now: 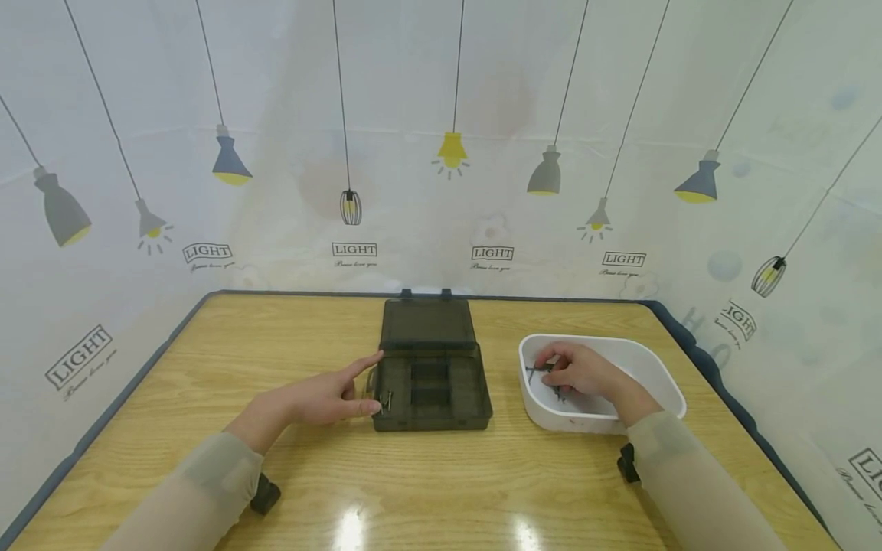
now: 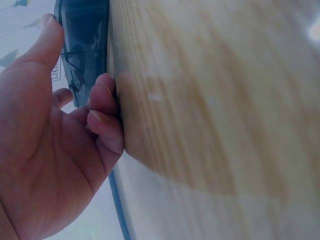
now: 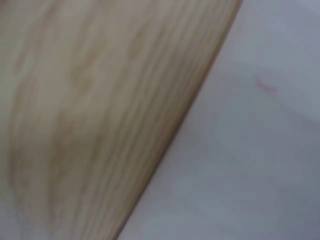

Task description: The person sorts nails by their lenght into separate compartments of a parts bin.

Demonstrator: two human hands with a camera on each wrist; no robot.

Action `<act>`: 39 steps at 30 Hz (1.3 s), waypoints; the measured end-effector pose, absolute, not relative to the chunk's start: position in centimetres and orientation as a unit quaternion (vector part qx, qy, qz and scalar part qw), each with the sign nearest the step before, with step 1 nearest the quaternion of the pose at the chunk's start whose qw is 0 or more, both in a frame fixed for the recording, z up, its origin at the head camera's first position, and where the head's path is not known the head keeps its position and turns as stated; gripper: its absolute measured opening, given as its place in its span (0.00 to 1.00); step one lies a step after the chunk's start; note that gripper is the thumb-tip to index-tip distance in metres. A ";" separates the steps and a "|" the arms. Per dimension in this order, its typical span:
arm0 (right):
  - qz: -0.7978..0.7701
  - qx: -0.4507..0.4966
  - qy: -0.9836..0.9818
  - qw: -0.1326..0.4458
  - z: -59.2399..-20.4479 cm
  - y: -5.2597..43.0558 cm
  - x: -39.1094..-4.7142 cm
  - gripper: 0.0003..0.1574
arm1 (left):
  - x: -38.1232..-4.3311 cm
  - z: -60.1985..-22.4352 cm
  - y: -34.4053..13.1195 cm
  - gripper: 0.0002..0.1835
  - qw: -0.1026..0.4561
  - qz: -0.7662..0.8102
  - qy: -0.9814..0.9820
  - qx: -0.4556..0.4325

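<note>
Dark case [image 1: 472,390]: lid up on the wooden table [image 1: 427,490], small metal pieces [image 1: 387,402] at its near left corner.
White tray [image 1: 536,404]: right of the case, dark pieces [image 1: 530,373] inside.
Left hand [image 1: 324,398]: thumb and forefinger straight, spread at the case's left side, gripping nothing.
Right hand [image 1: 584,371]: in the tray, fingers bent by the dark pieces; cannot tell whether they pinch any.

A pale, creased wall covering [image 1: 406,69] wraps round me from nine o'clock to three, printed with hanging lamps and framed "LIGHT" lettering [image 1: 492,253]. I face a yellow lamp [image 1: 452,149] at twelve, with blue shades at eleven and one. My wood-grained worktop [image 1: 276,337] has a dark border [image 1: 158,360], and two glare spots [image 1: 351,528] shine on its six o'clock side
</note>
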State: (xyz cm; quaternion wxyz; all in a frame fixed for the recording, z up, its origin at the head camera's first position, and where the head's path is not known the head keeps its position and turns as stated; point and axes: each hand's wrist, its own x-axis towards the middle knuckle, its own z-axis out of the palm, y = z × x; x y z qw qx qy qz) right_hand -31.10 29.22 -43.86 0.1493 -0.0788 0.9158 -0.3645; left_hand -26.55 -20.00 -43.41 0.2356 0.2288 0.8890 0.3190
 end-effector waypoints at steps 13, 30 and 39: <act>-0.357 -0.086 0.918 0.152 -44.0 29.4 -31.3 0.17 | -26.5 -43.4 -20.0 0.55 0.236 0.323 0.887 0.232; -0.339 -0.086 0.923 0.163 -43.8 29.3 -31.2 0.08 | -26.7 -43.6 -20.1 0.55 0.231 0.320 0.889 0.233; -0.327 -0.086 0.926 0.165 -43.7 29.1 -31.3 0.06 | -26.7 -43.6 -20.0 0.55 0.232 0.318 0.889 0.234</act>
